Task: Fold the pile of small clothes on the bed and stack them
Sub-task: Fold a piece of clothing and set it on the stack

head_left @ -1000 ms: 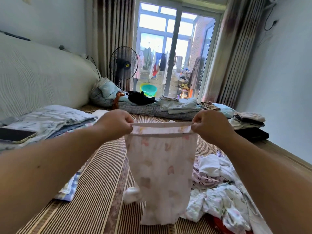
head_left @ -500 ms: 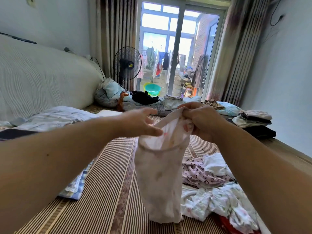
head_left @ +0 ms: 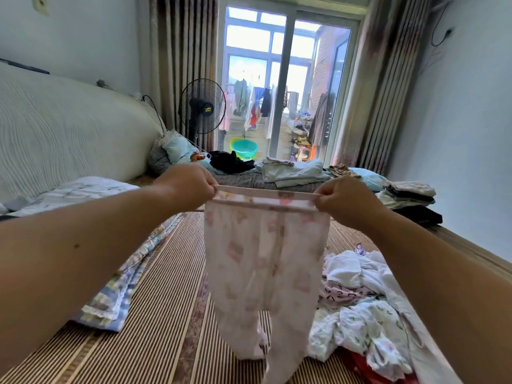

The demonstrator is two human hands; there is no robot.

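Note:
A small pair of white pants with a faint pink print (head_left: 263, 261) hangs in the air above the striped bed mat (head_left: 166, 314). My left hand (head_left: 191, 184) pinches the left end of its waistband and my right hand (head_left: 346, 200) pinches the right end, so the band is stretched flat. Both legs dangle down, blurred at the bottom. A loose pile of small clothes (head_left: 357, 309), white, floral and pink-patterned, lies on the mat at the lower right, under my right forearm.
A folded blue checked blanket (head_left: 122, 292) lies at the left. Folded clothes (head_left: 410, 194) are stacked at the far right. Bedding and dark clothes (head_left: 230, 162) sit at the far end near a fan (head_left: 202, 106). A padded headboard (head_left: 61, 131) runs along the left.
The waistband was bunched between my hands half a second ago; my hands have moved apart and pulled it straight, and the pants now hang with both legs spread.

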